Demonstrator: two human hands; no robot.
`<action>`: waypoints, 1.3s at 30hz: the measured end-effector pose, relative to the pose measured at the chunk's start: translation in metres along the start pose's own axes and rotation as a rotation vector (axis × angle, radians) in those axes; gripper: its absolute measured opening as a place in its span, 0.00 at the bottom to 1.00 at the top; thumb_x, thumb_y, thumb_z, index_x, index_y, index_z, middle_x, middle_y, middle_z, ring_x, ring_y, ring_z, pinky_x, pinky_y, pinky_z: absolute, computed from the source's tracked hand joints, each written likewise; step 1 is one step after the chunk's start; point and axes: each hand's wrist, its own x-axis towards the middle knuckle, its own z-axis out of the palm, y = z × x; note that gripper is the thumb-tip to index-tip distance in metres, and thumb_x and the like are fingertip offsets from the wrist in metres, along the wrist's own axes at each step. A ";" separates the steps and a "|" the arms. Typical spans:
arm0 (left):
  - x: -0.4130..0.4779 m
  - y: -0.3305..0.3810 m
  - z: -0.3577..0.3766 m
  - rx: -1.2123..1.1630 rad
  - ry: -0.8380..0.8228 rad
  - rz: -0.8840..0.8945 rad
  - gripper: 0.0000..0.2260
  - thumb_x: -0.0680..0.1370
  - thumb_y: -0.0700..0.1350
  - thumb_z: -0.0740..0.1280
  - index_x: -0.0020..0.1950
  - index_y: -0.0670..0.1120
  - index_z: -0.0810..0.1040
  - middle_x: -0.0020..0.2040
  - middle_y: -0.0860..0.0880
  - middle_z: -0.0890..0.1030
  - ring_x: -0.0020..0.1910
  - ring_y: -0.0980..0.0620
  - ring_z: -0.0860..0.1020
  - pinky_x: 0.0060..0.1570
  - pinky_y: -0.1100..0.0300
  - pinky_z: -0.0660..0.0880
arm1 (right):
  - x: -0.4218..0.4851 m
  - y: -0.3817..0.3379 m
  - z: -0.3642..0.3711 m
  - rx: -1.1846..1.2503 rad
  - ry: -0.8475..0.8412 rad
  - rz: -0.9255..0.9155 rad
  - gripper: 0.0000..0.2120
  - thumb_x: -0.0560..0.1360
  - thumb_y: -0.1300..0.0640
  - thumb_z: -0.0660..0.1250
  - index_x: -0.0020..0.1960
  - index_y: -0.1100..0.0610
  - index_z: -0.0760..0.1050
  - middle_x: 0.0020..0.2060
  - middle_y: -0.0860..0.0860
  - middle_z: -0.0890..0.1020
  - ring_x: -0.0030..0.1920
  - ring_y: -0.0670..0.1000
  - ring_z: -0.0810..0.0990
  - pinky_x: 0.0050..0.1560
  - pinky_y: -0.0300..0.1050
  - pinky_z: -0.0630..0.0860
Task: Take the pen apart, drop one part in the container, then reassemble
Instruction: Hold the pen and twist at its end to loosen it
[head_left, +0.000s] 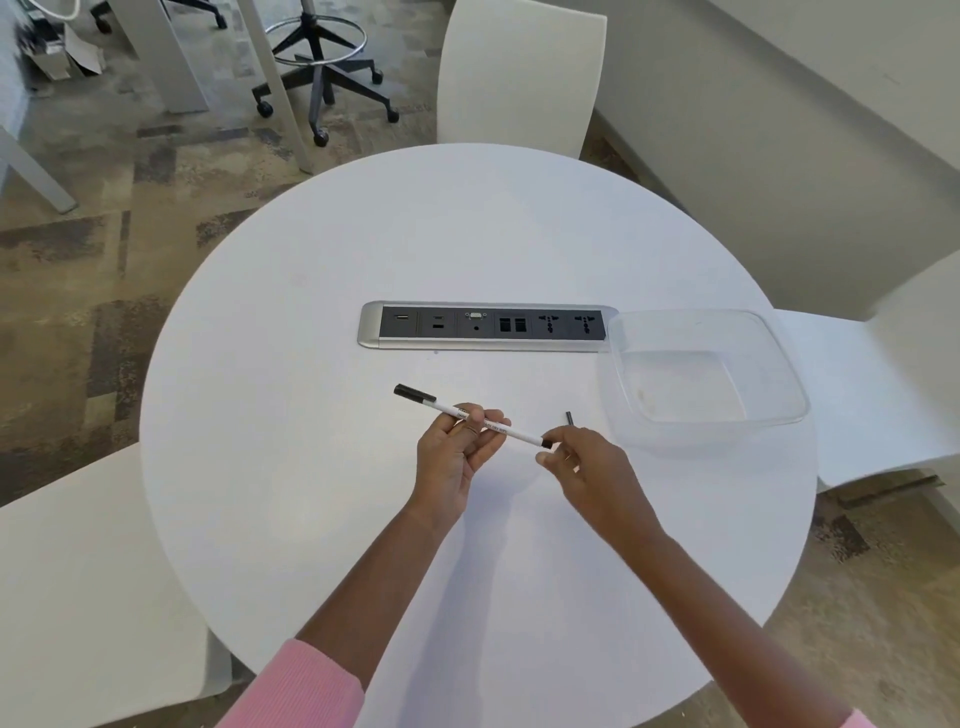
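One table. One container at right edge, looks empty to me. Two hands: left hand curled round mid-barrel of one pen. Pen axis runs from capped end far-left to black end near-right. Right hand pinches black end, nearer container. One loose black bit just beyond right hand, toward container; lying or held, can't tell.
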 end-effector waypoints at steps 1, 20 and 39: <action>0.000 0.000 0.000 -0.011 0.005 -0.001 0.07 0.77 0.36 0.62 0.40 0.43 0.74 0.32 0.49 0.85 0.37 0.53 0.84 0.35 0.65 0.80 | -0.003 0.001 0.003 -0.064 0.054 -0.074 0.05 0.73 0.61 0.66 0.49 0.59 0.76 0.39 0.53 0.79 0.41 0.52 0.77 0.43 0.45 0.74; -0.005 -0.006 -0.003 0.019 0.045 -0.020 0.09 0.78 0.36 0.60 0.39 0.41 0.74 0.31 0.49 0.84 0.35 0.54 0.84 0.33 0.65 0.80 | -0.002 0.003 0.012 -0.287 0.163 -0.265 0.04 0.70 0.70 0.67 0.37 0.69 0.78 0.30 0.64 0.77 0.33 0.60 0.76 0.34 0.47 0.70; -0.002 -0.004 -0.007 0.026 0.055 -0.023 0.07 0.77 0.36 0.61 0.41 0.41 0.75 0.33 0.48 0.85 0.36 0.53 0.84 0.36 0.65 0.80 | -0.007 0.008 0.009 -0.108 0.053 -0.044 0.05 0.74 0.59 0.65 0.49 0.57 0.78 0.38 0.52 0.78 0.39 0.51 0.75 0.37 0.35 0.68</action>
